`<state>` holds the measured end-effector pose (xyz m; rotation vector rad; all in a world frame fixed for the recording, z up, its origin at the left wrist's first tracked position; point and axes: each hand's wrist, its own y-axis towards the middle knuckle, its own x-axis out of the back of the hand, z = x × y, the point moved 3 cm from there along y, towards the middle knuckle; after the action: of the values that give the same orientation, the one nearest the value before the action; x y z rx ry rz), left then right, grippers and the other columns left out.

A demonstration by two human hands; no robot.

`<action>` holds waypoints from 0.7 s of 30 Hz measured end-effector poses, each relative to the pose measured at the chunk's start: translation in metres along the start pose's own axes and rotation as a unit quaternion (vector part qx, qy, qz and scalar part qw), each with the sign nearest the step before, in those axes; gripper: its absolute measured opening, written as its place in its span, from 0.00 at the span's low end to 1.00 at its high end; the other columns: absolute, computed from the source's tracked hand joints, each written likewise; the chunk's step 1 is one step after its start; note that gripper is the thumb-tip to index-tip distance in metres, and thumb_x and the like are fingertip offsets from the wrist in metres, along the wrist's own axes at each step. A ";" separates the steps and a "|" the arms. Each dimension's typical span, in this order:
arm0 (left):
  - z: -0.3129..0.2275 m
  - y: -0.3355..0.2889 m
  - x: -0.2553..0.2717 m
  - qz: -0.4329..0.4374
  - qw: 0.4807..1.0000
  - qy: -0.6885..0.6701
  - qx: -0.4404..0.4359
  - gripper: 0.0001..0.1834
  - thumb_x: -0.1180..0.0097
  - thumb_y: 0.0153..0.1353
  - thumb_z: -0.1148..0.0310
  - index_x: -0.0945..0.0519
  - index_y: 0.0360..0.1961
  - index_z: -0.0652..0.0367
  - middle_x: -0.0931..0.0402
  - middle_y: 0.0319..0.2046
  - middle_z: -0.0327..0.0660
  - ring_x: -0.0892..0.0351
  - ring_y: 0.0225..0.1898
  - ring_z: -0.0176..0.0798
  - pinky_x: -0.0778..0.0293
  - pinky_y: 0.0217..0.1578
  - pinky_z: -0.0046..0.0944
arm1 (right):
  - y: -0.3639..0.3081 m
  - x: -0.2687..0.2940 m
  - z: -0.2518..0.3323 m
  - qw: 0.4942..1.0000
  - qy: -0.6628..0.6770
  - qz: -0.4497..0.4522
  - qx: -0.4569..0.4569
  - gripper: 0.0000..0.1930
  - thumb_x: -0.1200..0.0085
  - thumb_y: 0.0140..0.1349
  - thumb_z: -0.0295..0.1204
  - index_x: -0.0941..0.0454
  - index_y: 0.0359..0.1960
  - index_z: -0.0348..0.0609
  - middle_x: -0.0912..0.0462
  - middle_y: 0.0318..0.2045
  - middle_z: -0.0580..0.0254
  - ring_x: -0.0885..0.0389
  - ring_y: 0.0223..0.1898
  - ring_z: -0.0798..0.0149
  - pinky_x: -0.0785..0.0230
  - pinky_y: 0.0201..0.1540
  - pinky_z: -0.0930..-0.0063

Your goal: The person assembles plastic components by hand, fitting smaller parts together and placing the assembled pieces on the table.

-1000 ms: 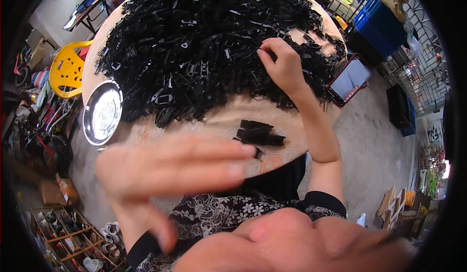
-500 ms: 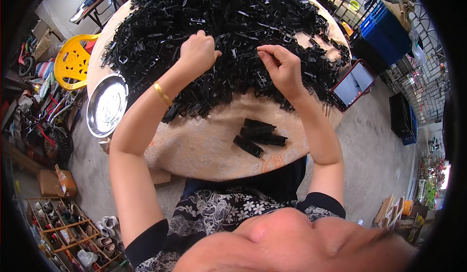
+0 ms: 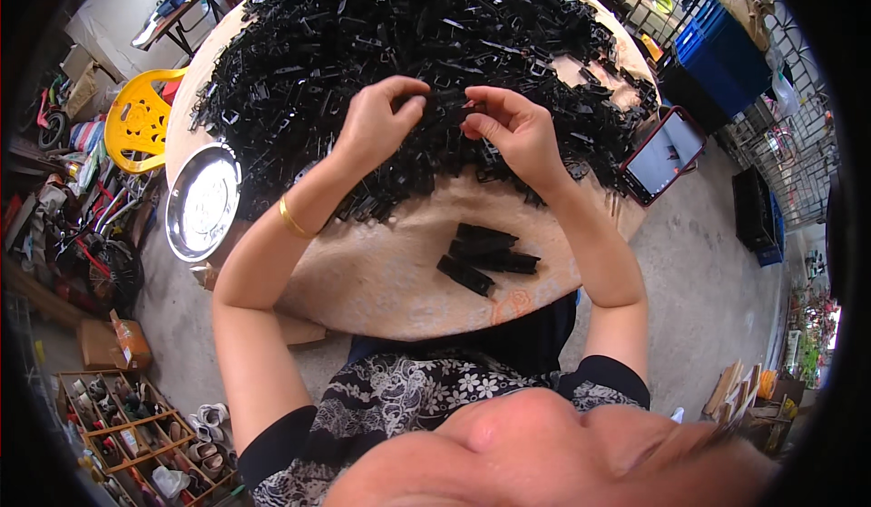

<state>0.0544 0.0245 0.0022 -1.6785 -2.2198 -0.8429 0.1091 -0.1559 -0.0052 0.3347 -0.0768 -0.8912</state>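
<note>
A wide heap of small black plastic parts (image 3: 363,35) covers most of the round table. Over the near part of the heap my left hand (image 3: 381,121) is closed, thumb and forefinger drawn together; whatever lies between them blends into the black behind. Facing it, a short gap away, my right hand (image 3: 517,131) curls its thumb and fingers around what looks like a small dark piece, hard to tell from the heap. Nearer to me, several longer black plastic pieces (image 3: 490,251) lie grouped on the tablecloth.
The patterned tablecloth (image 3: 381,280) covers the table. A shiny metal basin (image 3: 203,202) stands at its left edge, a phone (image 3: 665,156) at its right. Beyond are a yellow plastic chair (image 3: 136,121), blue bins (image 3: 721,58), and a shoe rack (image 3: 127,425) at lower left.
My left hand has come down and to the right. My right hand has shifted slightly left, so the hands are closer together. The grouped pieces lie as before.
</note>
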 end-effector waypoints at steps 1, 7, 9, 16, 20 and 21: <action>-0.004 -0.008 -0.002 0.031 0.997 -0.040 0.056 0.13 0.49 0.59 0.71 0.22 0.44 0.63 0.24 0.27 0.31 0.32 0.25 0.21 0.34 0.25 0.22 | -0.002 -0.003 0.002 1.000 -0.028 0.005 0.006 0.12 0.47 0.58 0.20 0.25 0.44 0.34 0.21 0.33 0.64 0.22 0.35 0.74 0.26 0.39 0.81; -0.011 -0.032 -0.017 0.068 0.943 -0.290 0.151 0.16 0.49 0.61 0.71 0.25 0.49 0.65 0.24 0.33 0.35 0.29 0.30 0.23 0.31 0.32 0.23 | -0.006 -0.009 0.015 0.927 -0.319 0.001 0.197 0.12 0.39 0.49 0.24 0.21 0.38 0.38 0.20 0.29 0.56 0.21 0.28 0.63 0.30 0.30 0.77; -0.010 -0.034 -0.018 0.059 0.929 -0.330 0.157 0.16 0.49 0.61 0.72 0.26 0.50 0.66 0.24 0.35 0.36 0.29 0.31 0.24 0.30 0.34 0.23 | -0.008 -0.011 0.014 0.928 -0.316 -0.014 0.195 0.12 0.39 0.49 0.24 0.21 0.38 0.38 0.20 0.28 0.56 0.21 0.28 0.64 0.30 0.30 0.76; -0.004 -0.043 -0.015 0.054 0.927 -0.333 0.165 0.18 0.51 0.61 0.74 0.29 0.53 0.66 0.24 0.38 0.38 0.28 0.33 0.24 0.30 0.36 0.24 | -0.012 -0.020 0.013 0.921 -0.340 -0.035 0.188 0.12 0.39 0.50 0.24 0.21 0.38 0.37 0.20 0.27 0.56 0.22 0.27 0.65 0.30 0.29 0.77; -0.014 -0.046 -0.020 -0.008 0.957 -0.270 0.104 0.18 0.53 0.61 0.75 0.29 0.54 0.66 0.24 0.37 0.37 0.29 0.33 0.24 0.30 0.36 0.25 | -0.015 -0.026 0.011 0.940 -0.287 -0.046 0.178 0.12 0.39 0.50 0.24 0.21 0.38 0.37 0.20 0.26 0.56 0.22 0.27 0.66 0.29 0.29 0.77; -0.014 -0.047 -0.020 -0.007 0.957 -0.271 0.104 0.18 0.53 0.61 0.75 0.29 0.54 0.66 0.24 0.37 0.37 0.29 0.33 0.24 0.30 0.36 0.25 | -0.016 -0.026 0.012 0.936 -0.300 -0.048 0.177 0.12 0.39 0.50 0.23 0.21 0.38 0.37 0.20 0.26 0.56 0.21 0.27 0.66 0.29 0.29 0.77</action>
<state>0.0148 -0.0079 -0.0103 -1.9589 -2.5442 -0.1372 0.0784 -0.1480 0.0026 0.3935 -0.8008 -1.0526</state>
